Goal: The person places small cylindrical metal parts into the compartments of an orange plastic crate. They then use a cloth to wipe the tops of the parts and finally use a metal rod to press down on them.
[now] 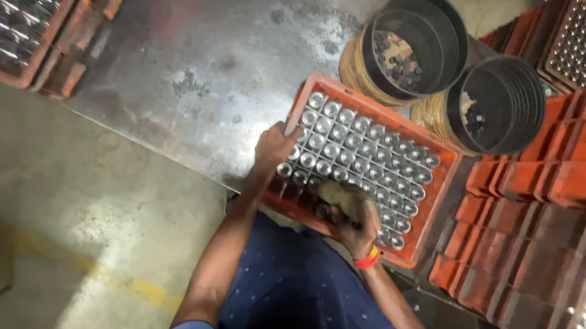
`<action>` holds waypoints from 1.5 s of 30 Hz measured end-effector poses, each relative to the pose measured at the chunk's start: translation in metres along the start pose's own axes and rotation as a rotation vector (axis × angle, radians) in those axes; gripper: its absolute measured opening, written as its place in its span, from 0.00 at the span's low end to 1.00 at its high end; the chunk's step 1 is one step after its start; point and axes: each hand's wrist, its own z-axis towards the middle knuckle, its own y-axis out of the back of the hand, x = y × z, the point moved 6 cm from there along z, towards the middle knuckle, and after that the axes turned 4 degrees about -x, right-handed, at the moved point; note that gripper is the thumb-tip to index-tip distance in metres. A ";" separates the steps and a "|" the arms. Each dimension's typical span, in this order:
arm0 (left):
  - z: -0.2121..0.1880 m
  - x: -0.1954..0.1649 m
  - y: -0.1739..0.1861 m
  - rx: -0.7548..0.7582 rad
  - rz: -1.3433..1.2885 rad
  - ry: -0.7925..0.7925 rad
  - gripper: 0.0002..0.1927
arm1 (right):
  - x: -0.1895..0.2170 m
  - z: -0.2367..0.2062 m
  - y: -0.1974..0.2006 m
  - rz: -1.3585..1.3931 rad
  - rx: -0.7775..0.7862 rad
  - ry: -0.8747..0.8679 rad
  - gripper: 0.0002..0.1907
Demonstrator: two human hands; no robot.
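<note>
Left hand (275, 147) spread flat, fingers splayed over the orange plastic crate (442, 195) at its left corner, gripping nothing. Right hand (357, 224) curled tight round a tan wad of cloth (343, 194), pressed onto shiny round metal caps (363, 145) packed in rows. Crate hanging off the near edge of the grey steel bench (197, 61). Two black plastic buckets (411, 46) at the far side. Risk, likely: hard push tipping crate floorward, caps spilling.
</note>
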 end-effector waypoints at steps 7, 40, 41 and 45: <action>-0.050 0.011 0.018 -0.259 0.105 -0.438 0.33 | 0.006 0.061 -0.033 -0.016 0.136 -0.049 0.18; -0.098 0.058 0.020 -0.468 -0.017 -0.474 0.47 | 0.019 0.120 -0.097 -0.024 0.272 -0.101 0.28; -0.097 0.058 0.021 -0.462 -0.016 -0.477 0.46 | 0.018 0.119 -0.093 -0.025 0.191 -0.080 0.27; -0.099 0.059 0.020 -0.454 -0.033 -0.448 0.44 | 0.011 0.088 -0.083 0.223 0.114 -0.308 0.16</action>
